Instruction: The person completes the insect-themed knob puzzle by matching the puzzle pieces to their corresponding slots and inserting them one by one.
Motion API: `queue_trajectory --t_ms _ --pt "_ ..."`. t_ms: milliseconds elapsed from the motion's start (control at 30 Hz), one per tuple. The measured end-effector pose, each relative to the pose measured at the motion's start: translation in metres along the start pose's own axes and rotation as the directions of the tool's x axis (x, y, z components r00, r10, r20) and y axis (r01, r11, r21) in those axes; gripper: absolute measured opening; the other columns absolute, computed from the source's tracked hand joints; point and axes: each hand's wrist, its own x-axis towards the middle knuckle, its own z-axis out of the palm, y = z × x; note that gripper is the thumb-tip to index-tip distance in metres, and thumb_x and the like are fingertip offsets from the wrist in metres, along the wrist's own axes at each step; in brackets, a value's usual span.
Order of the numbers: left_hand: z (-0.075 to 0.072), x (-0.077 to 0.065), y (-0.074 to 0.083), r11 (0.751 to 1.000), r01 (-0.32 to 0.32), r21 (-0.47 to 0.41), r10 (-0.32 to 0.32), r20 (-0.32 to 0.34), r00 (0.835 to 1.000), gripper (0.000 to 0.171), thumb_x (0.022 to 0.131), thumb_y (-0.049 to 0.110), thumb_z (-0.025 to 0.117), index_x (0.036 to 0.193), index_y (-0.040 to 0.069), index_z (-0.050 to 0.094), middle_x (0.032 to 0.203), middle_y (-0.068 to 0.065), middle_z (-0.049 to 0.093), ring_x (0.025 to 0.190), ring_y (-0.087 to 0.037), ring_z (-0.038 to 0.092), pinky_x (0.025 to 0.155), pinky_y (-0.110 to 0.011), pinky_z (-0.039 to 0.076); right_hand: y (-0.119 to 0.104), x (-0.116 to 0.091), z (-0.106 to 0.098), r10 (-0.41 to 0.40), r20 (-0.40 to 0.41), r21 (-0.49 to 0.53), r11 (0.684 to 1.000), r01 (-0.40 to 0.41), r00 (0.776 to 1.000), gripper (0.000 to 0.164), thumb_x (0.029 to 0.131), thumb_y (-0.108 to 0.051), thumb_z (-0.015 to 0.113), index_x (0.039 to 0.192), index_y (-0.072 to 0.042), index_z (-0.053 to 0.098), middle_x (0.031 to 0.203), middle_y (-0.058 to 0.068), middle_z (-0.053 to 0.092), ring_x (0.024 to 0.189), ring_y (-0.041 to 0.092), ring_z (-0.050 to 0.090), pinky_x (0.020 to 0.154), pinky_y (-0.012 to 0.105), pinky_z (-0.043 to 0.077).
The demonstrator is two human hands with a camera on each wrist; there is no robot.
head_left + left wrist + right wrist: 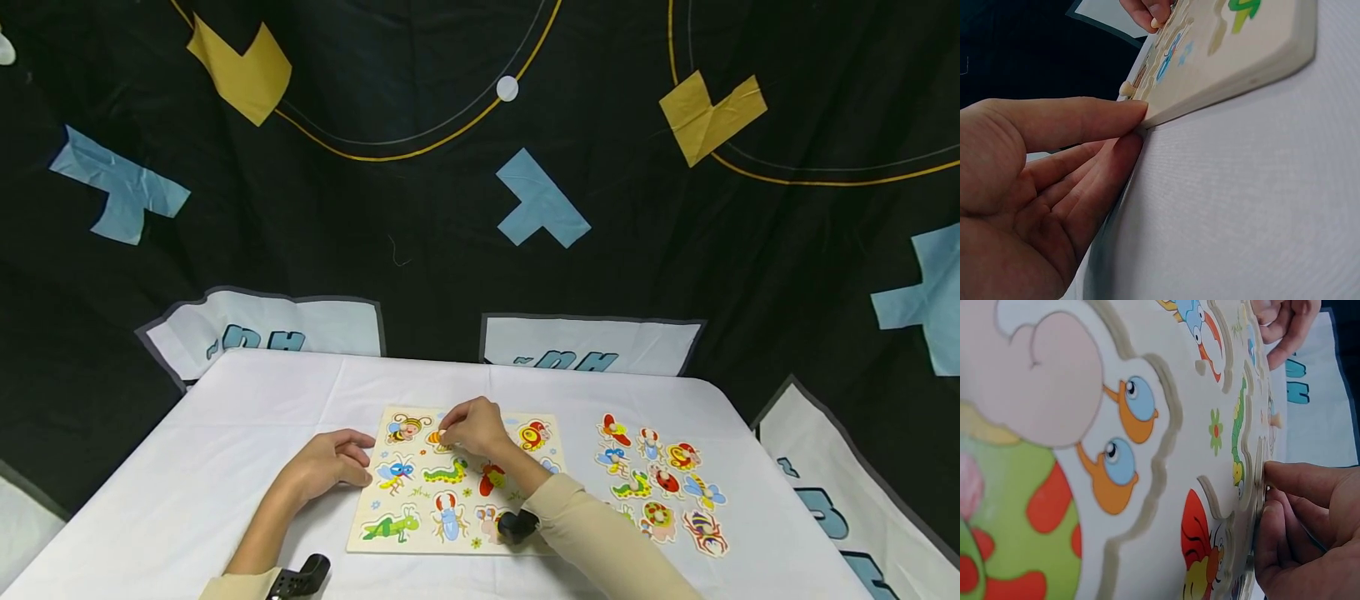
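A wooden insect puzzle board [420, 546], printed with coloured bugs in cut-out recesses, lies flat on the table. At its far row, my right hand [474, 427] pinches an orange-and-yellow striped puzzle piece [435, 440] close over the board; most of that piece is hidden by the fingers. The right wrist view has this hand [1310, 525] low at the board's surface. Along the left edge, my left hand [330, 462] touches the board with thumb and fingertips [1138, 112]. A bee piece [405, 428] with a wooden knob [1126, 89] sits at the far left corner.
Several loose insect pieces, among them a spider [705, 533], a ladybird [664, 480] and a dragonfly [703, 492], lie right of the board on the white tablecloth [247, 425]. Behind the table hangs a black cloth [420, 250] with blue and yellow shapes.
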Motion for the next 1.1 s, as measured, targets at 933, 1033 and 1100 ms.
queue_trajectory --t_ms 933,1033,1100 --pt "0.0003 0.0004 -0.0007 1.0 0.002 -0.013 -0.001 0.006 1.0 0.064 0.065 0.0 0.083 0.126 -0.003 0.063 0.09 -0.009 0.066 0.079 -0.019 0.061 0.07 -0.03 0.051 0.0042 0.0005 0.0021 0.044 0.02 0.03 0.999 -0.044 0.999 0.01 0.075 -0.01 0.087 0.08 -0.009 0.079 0.071 -0.002 0.071 0.068 0.011 0.056 0.065 0.025 0.044" --pt "0.0003 -0.0001 -0.0002 1.0 0.004 -0.013 -0.004 0.005 1.0 0.064 0.065 0.0 0.083 0.126 -0.002 0.063 0.09 -0.009 0.066 0.079 -0.019 0.06 0.07 -0.03 0.051 0.0038 0.0006 0.0021 0.047 0.02 0.025 0.999 -0.047 0.999 0.01 0.075 -0.01 0.087 0.08 -0.01 0.079 0.07 -0.003 0.07 0.068 0.01 0.056 0.064 0.024 0.044" --pt "0.0002 0.0 -0.0001 1.0 0.002 -0.013 -0.002 0.003 1.0 0.064 0.065 0.0 0.083 0.126 -0.002 0.063 0.09 -0.009 0.066 0.079 -0.019 0.06 0.069 -0.03 0.051 0.0034 0.0007 0.0019 0.051 0.021 0.018 0.999 -0.052 0.998 0.01 0.075 -0.011 0.087 0.08 -0.011 0.079 0.07 -0.004 0.07 0.068 0.01 0.056 0.064 0.024 0.044"
